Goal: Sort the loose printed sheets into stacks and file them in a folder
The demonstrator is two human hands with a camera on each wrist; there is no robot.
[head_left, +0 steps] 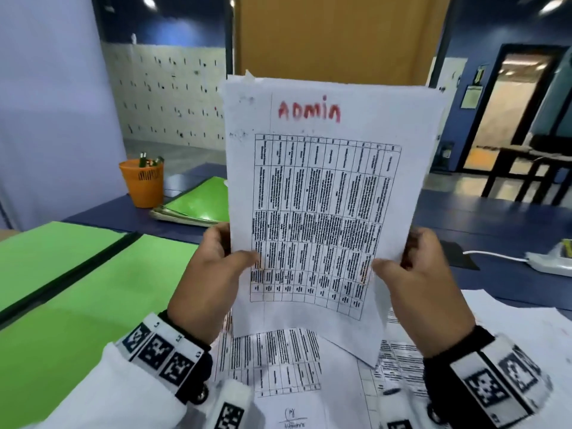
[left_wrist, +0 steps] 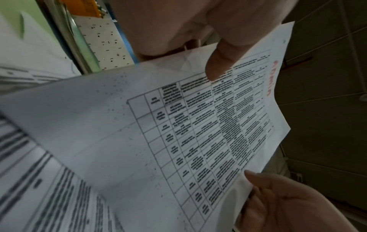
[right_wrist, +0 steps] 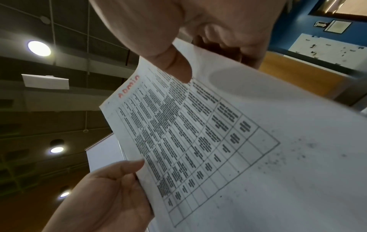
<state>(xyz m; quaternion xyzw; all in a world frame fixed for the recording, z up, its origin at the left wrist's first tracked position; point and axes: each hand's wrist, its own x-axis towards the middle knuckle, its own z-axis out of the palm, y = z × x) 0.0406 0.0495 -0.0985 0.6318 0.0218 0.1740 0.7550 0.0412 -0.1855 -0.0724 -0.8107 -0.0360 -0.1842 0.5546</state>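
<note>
I hold a thin stack of printed sheets [head_left: 322,193] upright in front of me; the top sheet carries a printed table and "ADMIN" in red at the top. My left hand [head_left: 216,267] pinches the stack's left edge, thumb on the front, fingers behind. My right hand [head_left: 411,274] pinches the right edge the same way. The same stack [left_wrist: 178,125] fills the left wrist view, and it shows as a stack [right_wrist: 218,141] in the right wrist view. More loose printed sheets [head_left: 278,363] lie flat on the desk under my hands. An open green folder [head_left: 77,289] lies at my left.
An orange pen cup [head_left: 144,182] stands at the back left beside a pile of green folders [head_left: 198,202]. A white power strip [head_left: 554,264] with its cable lies at the right edge. The blue desk [head_left: 479,218] runs behind the sheets.
</note>
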